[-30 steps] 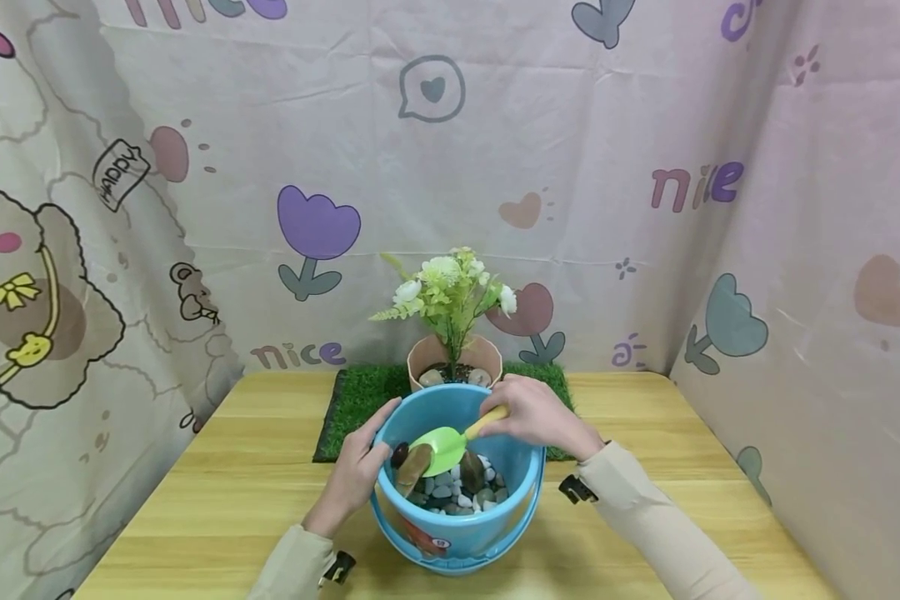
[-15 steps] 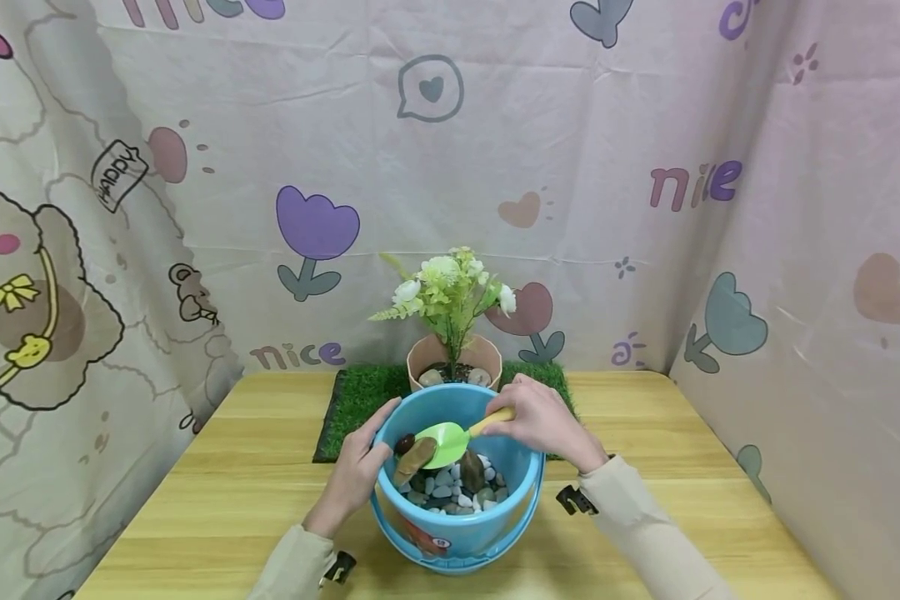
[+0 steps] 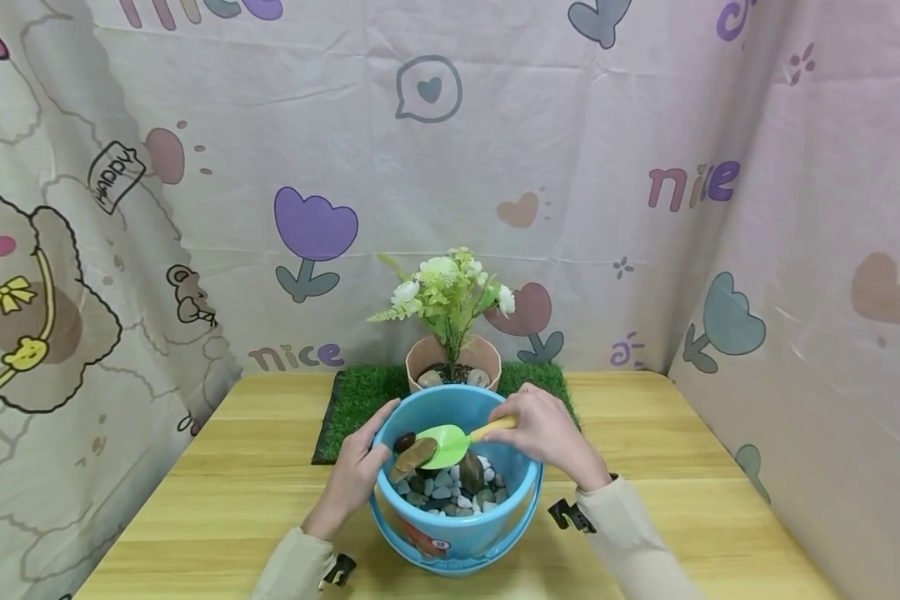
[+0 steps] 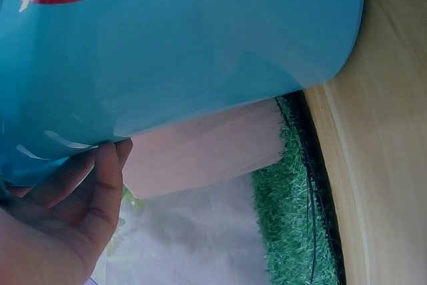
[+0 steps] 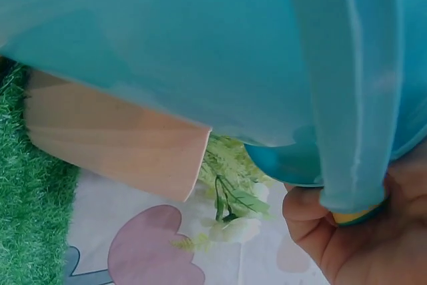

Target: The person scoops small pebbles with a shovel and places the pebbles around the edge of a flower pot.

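Note:
My left hand [image 3: 357, 468] grips the left rim of a blue bucket [image 3: 461, 537], thumb over the edge and fingers against the outer wall [image 4: 200, 45]. Inside the bucket's right side, my right hand [image 3: 543, 429] holds the yellow handle of a small trowel [image 3: 446, 447] with a green blade. A long brown stone [image 3: 416, 456] lies at the blade's tip, near the left wall, with a dark reddish stone [image 3: 404, 442] just behind it. Small grey and white pebbles [image 3: 441, 492] and another big brown stone [image 3: 472, 472] lie at the bottom. In the right wrist view, the bucket hides the blade.
Behind the bucket, a pink pot [image 3: 414, 362] with white flowers [image 3: 438, 271] and stones stands on a green turf mat [image 3: 367, 392]. The bucket's handle [image 3: 534, 508] hangs down around its front. A printed cloth [image 3: 450, 167] hangs behind the wooden table [image 3: 225, 500].
My right hand has shifted slightly right and lower, and the trowel now lies flatter. The brown and dark stones have risen a little along the bucket's left wall. My left hand keeps its place.

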A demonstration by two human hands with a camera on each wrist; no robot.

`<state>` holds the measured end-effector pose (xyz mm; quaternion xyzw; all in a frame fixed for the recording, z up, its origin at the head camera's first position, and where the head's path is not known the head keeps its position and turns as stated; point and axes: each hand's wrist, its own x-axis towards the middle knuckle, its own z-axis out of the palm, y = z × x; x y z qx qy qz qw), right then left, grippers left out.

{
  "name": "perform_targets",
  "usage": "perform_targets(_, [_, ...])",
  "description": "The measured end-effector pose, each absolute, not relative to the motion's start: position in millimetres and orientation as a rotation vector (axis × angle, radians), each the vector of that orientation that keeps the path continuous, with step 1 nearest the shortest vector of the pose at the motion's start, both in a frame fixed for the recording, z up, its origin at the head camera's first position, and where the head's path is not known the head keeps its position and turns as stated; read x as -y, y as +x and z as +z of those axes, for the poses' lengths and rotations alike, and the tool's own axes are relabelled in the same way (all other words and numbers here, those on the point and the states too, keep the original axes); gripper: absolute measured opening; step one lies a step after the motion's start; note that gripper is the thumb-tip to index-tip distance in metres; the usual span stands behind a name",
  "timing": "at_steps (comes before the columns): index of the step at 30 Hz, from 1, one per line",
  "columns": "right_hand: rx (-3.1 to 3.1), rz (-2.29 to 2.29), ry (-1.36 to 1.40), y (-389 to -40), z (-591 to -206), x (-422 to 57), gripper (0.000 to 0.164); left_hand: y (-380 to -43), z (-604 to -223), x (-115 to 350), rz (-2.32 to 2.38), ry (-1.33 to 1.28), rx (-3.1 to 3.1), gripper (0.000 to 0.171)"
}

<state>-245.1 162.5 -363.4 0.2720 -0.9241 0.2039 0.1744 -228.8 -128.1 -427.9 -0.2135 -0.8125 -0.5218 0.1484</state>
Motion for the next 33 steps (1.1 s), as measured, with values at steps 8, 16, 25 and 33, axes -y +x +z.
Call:
perform_targets(8, [2.581, 0.632, 0.673, -234.1, -364.5, -160.4, 0.016, -228.3, -425.7, 130.0, -1.49, -0.671, 2.309, 0.064])
perform_targets(16, [2.543, 0.612, 0.641, -229.7, -366.0, -157.9, 0.015, -227.5, -425.2, 128.7, -1.515, -0.638, 2.315, 0.065])
perform_targets(25, [2.539, 0.615, 0.556, -226.8, -367.3, -158.8, 0.017, -228.0, -425.3, 126.5, -1.488, -0.625, 2.318, 0.066])
perform_targets(33, [2.554, 0.665, 0.46, -222.1, -368.3, -157.7, 0.015, -228.8, -426.1, 127.9, -1.489, -0.624, 2.314, 0.064])
